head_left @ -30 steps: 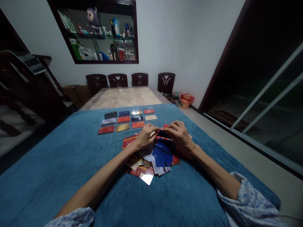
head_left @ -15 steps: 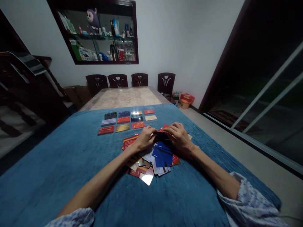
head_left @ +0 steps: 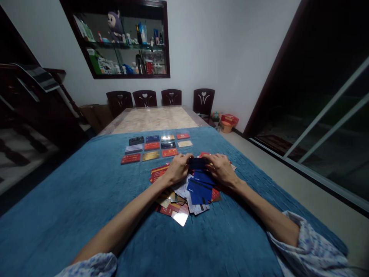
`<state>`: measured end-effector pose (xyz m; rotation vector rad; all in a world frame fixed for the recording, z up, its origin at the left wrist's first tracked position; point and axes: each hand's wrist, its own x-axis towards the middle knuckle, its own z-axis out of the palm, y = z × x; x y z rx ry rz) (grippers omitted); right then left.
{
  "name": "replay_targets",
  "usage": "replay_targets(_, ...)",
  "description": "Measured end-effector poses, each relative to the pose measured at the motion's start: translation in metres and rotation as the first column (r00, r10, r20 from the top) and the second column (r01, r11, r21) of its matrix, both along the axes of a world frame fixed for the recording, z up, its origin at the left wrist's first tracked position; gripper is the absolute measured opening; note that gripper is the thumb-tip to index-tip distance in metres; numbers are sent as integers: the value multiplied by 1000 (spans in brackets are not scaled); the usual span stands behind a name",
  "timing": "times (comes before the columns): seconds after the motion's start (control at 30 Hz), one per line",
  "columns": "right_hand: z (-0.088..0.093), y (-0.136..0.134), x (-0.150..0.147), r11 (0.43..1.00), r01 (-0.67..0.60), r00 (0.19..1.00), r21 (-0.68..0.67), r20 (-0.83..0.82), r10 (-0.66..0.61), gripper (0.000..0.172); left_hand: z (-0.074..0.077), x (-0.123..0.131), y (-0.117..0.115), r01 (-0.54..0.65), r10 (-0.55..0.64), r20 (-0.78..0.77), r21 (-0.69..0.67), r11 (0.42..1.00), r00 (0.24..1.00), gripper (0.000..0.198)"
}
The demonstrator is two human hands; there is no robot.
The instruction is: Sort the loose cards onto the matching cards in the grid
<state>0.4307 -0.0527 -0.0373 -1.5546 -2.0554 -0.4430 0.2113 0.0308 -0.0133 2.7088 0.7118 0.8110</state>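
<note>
Dark card: up off the heap and held level between both hands, just past the middle of the surface, long side toward the camera.
Left hand: grip closed on the card's left short end, fingers curled over the top, thumb out of sight underneath.
Right hand: same story on the right short end, grip pinched shut on it, wrist low over the heap.
Loose heap: blue, red, white and gold cards overlapping every which way, right under the wrists. One shiny card pokes out on the near side.
Laid-out rows: three tidy rows of cards, each lying apart from the next, toward the far edge of the blue cloth and a little left of the hands.
Handling: it looks thin, stiff, light and slick, like plastic. It would likely skate over its neighbours and be awkward to lift flat off cloth. The short ends or edges are the place to take it, with a light pinch.
Far end: bare stone-look top beyond the cloth, four chairs along the wall.
</note>
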Motion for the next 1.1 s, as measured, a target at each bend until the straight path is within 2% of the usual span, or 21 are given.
replay_targets(0.2,-2,1,-2,1000,28,1000,-6,14,-28,35,-1,3,-2,-48,47,-83,-9,999,995,42)
replay_targets(0.47,1,2,-3,1000,22,1000,-10,9,-22,37,-5,4,2,-56,55,-46,-25,998,997,42)
replay_targets(0.73,4,1,1,997,-45,999,-61,4,45,55,-6,2,6,-13,13,-9,-70,997,1000,44)
replay_targets(0.97,9,0,3,991,-52,999,-125,-8,52,52,-6,-2,9,7,-11,-48,-90,996,999,57)
replay_targets(1.1,12,-1,3,987,-48,999,-152,6,50,51,-2,-2,7,-11,1,-99,-97,995,995,54)
